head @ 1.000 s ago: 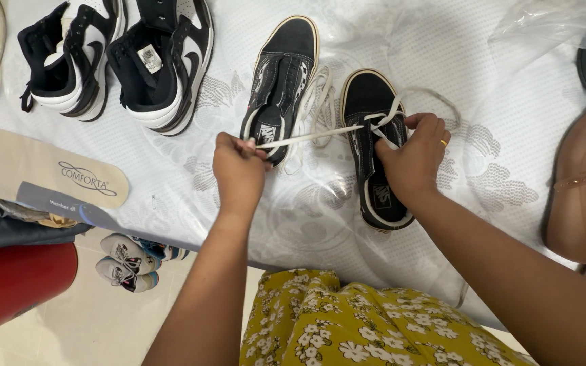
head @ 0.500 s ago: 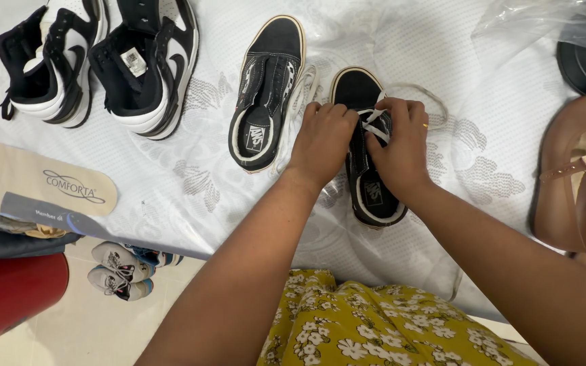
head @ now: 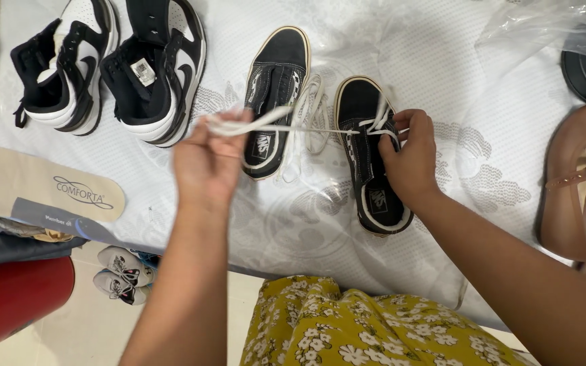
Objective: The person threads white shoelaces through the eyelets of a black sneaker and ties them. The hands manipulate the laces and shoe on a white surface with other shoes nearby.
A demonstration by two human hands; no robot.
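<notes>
A black low sneaker (head: 367,196) with a white sole lies on the white patterned cloth (head: 483,169). A cream shoelace (head: 286,127) runs from its eyelets leftward, pulled taut. My left hand (head: 205,163) is closed on the free end of that lace, well left of the shoe. My right hand (head: 412,159) rests on the sneaker's upper and pinches the lace at the eyelets. Its mate, a second black sneaker (head: 274,88), lies between my hands, with loose lace beside it.
Two black-and-white high-top sneakers (head: 110,64) lie at the back left. A tan shoe (head: 581,190) sits at the right edge, with clear plastic wrap (head: 551,27) above it. Small grey shoes (head: 123,274) and a red container (head: 15,298) are on the floor below left.
My left hand left the sneaker and swung far left, drawing the lace out taut. My right hand stayed on the shoe's eyelets.
</notes>
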